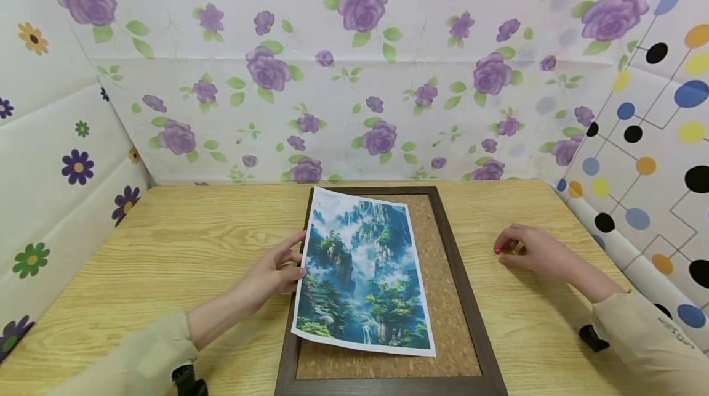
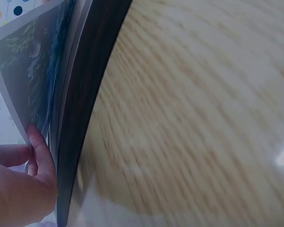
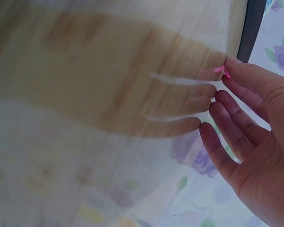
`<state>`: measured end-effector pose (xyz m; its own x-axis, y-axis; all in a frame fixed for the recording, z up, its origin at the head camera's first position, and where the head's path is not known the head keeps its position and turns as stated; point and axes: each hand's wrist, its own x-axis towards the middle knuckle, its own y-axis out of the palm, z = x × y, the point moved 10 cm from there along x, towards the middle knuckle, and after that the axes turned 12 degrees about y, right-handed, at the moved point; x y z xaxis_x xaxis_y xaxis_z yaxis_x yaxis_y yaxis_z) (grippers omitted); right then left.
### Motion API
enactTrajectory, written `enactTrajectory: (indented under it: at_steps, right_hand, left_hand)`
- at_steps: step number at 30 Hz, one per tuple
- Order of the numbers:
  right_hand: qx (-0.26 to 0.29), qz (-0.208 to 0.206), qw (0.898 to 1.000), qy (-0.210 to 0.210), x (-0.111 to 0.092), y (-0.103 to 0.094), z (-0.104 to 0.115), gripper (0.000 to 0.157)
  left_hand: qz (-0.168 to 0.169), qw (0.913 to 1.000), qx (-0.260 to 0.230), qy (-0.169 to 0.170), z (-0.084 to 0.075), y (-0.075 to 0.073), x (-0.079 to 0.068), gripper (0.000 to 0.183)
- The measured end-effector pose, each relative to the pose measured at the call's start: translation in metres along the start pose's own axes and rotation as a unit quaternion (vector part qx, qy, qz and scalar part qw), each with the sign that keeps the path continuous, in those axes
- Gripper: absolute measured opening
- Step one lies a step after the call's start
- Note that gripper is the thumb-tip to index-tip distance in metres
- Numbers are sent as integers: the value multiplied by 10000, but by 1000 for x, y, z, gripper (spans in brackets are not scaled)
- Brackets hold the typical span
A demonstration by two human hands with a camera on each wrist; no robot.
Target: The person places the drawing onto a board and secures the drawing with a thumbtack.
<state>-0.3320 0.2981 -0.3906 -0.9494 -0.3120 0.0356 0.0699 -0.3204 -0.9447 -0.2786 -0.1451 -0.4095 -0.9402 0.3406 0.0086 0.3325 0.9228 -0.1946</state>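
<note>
A printed landscape picture (image 1: 362,273) with a white border lies askew over a cork board (image 1: 443,297), its lower left edge lifted. My left hand (image 1: 279,266) pinches the picture's left edge. From the left wrist view, the fingers of that hand (image 2: 26,182) grip the raised paper (image 2: 23,71) just beside the dark frame. To the right of the board, my right hand (image 1: 532,254) is low over the table, with a small pink push pin (image 1: 497,251) at its fingertips. In the right wrist view the pink pin (image 3: 226,73) shows by the thumb and forefinger, partly hidden.
A dark brown wooden frame (image 1: 462,282) surrounds the cork. Under it is a wood-grain table (image 1: 210,230). Floral sheeting (image 1: 332,94) rises behind the table, with more patterned sheets at the left and right sides. Each sleeve has a black device near the wrist.
</note>
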Motion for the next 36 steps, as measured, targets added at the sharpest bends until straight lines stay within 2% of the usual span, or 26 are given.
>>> enactTrajectory:
  at_steps: [15,28,36]
  right_hand:
    - [-120,-51,9999,-98,2,-2,3,13]
    - [-163,-137,9997,-137,1,-4,6,16]
    - [-236,-182,9995,-113,1,-4,6,16]
  left_hand:
    - [340,9983,435,165,0,17,4,77]
    - [738,9942,643,453,-8,31,8,76]
    - [807,9917,919,409,-10,35,9,76]
